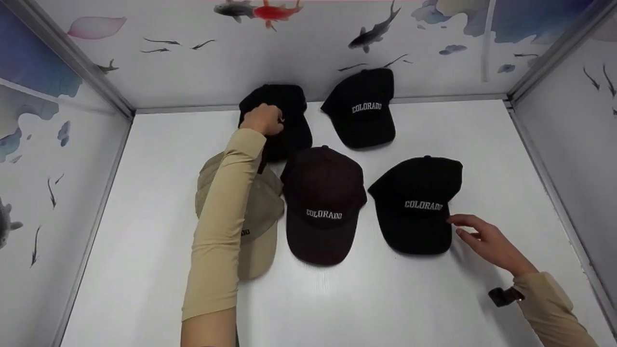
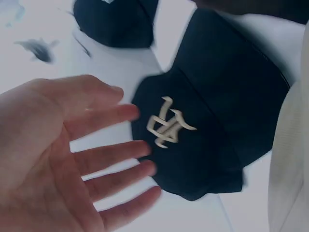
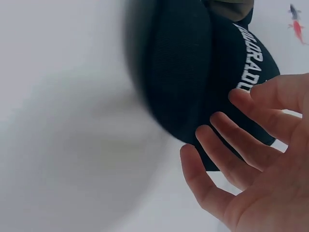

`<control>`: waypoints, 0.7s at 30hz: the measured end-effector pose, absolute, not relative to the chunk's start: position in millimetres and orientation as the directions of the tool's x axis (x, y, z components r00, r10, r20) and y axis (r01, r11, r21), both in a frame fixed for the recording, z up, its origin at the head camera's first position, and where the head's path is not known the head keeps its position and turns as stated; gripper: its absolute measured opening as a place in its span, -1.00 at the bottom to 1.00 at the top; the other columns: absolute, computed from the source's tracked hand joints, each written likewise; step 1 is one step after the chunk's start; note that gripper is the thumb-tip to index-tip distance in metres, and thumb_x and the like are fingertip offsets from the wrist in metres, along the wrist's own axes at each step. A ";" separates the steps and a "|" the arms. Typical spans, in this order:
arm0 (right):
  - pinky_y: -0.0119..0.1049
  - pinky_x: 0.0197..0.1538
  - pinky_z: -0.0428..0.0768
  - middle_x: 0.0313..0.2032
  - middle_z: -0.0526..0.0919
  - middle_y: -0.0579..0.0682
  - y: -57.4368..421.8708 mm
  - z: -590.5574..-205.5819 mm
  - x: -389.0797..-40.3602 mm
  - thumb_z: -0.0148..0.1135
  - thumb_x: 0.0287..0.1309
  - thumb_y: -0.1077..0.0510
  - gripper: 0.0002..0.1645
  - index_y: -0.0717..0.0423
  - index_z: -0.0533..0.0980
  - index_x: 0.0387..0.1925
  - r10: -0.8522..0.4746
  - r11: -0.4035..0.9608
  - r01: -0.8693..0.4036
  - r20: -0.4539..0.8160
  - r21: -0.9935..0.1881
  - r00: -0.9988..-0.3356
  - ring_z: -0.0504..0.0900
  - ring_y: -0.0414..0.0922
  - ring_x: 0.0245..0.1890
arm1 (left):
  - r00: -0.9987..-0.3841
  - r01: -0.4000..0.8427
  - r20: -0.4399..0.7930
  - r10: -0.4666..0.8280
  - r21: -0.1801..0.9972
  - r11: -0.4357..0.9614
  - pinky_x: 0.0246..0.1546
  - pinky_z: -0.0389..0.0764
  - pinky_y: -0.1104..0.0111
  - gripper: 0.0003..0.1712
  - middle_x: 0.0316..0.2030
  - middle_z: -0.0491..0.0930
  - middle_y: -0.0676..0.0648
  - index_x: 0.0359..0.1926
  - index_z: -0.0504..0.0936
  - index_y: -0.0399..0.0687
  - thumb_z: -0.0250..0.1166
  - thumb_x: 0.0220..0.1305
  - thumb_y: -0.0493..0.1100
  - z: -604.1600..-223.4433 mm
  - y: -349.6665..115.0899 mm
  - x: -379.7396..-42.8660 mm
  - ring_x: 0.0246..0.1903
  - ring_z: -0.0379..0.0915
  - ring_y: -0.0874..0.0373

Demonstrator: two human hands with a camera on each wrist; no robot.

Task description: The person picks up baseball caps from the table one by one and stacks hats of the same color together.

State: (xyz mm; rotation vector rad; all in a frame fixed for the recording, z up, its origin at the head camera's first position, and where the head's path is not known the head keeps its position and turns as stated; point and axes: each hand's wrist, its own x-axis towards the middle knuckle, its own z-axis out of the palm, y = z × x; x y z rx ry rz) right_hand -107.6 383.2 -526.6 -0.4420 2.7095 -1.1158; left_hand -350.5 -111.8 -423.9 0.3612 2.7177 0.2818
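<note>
ok so the left hand is over at the back-left black cap, which sits at the back edge of the white tabletop. Its fingers are pretty straight and spread, gaps between them, right by the cream emblem; can't tell if they're touching the cloth. The arm in its tan sleeve crosses the khaki cap on the left and hides a good chunk of it.

Right hand is toward the right edge, fingers apart and a bit bent, tips right at the side of the front black cap. Actual contact? Can't tell there either. That cap says COLORADO in white, same as the maroon cap between it and the khaki cap, and the back-right black cap up at the back edge. Behind those 2 back caps is a wall with painted fish.
</note>
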 end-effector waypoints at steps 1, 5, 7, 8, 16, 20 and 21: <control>-0.44 -0.06 0.48 0.14 0.52 0.13 383.6 -528.3 -104.9 0.05 0.40 0.25 -0.63 0.20 0.46 0.18 -0.342 0.675 -0.208 -0.051 -0.708 -0.938 0.35 -0.51 0.08 | -0.891 0.209 -0.350 0.288 0.247 0.946 0.12 0.39 0.02 -0.51 0.26 0.36 -0.26 0.29 0.43 -0.22 0.07 0.38 -0.18 -428.1 -111.8 -353.7 0.20 0.31 -0.15; -0.32 -0.06 0.51 0.20 0.46 0.15 383.6 -533.9 -97.4 0.05 0.40 0.25 -0.60 0.17 0.44 0.22 -0.347 0.673 -0.208 -0.055 -0.709 -0.936 0.34 -0.47 0.12 | -0.887 0.199 -0.366 0.281 0.244 0.949 0.20 0.27 -0.04 -0.38 0.41 0.10 -0.27 0.41 0.24 -0.21 0.07 0.37 -0.19 -443.5 -107.5 -361.1 0.33 0.08 -0.22; -0.29 -0.06 0.52 0.21 0.45 0.15 383.0 -536.9 -95.3 0.05 0.40 0.26 -0.60 0.17 0.43 0.22 -0.354 0.670 -0.215 -0.052 -0.711 -0.934 0.35 -0.45 0.13 | -0.889 0.179 -0.373 0.264 0.246 0.953 0.22 0.21 -0.10 -0.32 0.46 -0.06 -0.27 0.46 0.14 -0.19 0.07 0.37 -0.17 -449.7 -104.7 -361.9 0.36 -0.03 -0.26; -0.28 -0.06 0.53 0.21 0.45 0.15 382.4 -538.3 -94.2 0.05 0.39 0.27 -0.60 0.18 0.43 0.22 -0.359 0.666 -0.219 -0.050 -0.713 -0.932 0.35 -0.44 0.14 | -0.892 0.166 -0.376 0.253 0.249 0.954 0.23 0.17 -0.12 -0.29 0.48 -0.13 -0.26 0.48 0.09 -0.18 0.08 0.38 -0.16 -452.8 -103.4 -362.2 0.38 -0.08 -0.27; -0.41 -0.05 0.51 0.23 0.40 0.23 381.3 -545.0 -86.8 0.09 0.30 0.40 -0.53 0.21 0.41 0.23 -0.418 0.631 -0.314 0.031 -0.709 -0.908 0.28 -0.44 0.22 | -0.927 0.077 -0.339 0.160 0.247 0.966 0.28 -0.07 -0.21 -0.10 0.49 -0.48 -0.19 0.53 -0.19 -0.09 0.15 0.38 -0.13 -472.4 -105.9 -365.9 0.45 -0.36 -0.16; -0.40 -0.02 0.51 0.30 0.32 0.22 380.8 -545.2 -84.6 0.11 0.28 0.41 -0.47 0.18 0.39 0.28 -0.450 0.626 -0.340 0.031 -0.702 -0.893 0.22 -0.42 0.27 | -0.927 0.061 -0.346 0.146 0.242 0.968 0.29 -0.19 -0.23 -0.05 0.50 -0.43 -0.18 0.53 -0.22 -0.10 0.18 0.35 -0.09 -477.1 -109.3 -368.3 0.45 -0.36 -0.15; -0.39 0.00 0.50 0.31 0.31 0.22 380.6 -545.4 -84.2 0.12 0.28 0.40 -0.46 0.16 0.38 0.29 -0.454 0.627 -0.340 0.026 -0.701 -0.890 0.20 -0.42 0.28 | -0.925 0.063 -0.350 0.149 0.246 0.967 0.29 -0.21 -0.23 -0.03 0.50 -0.40 -0.18 0.53 -0.22 -0.11 0.20 0.34 -0.08 -476.9 -109.7 -368.5 0.45 -0.35 -0.15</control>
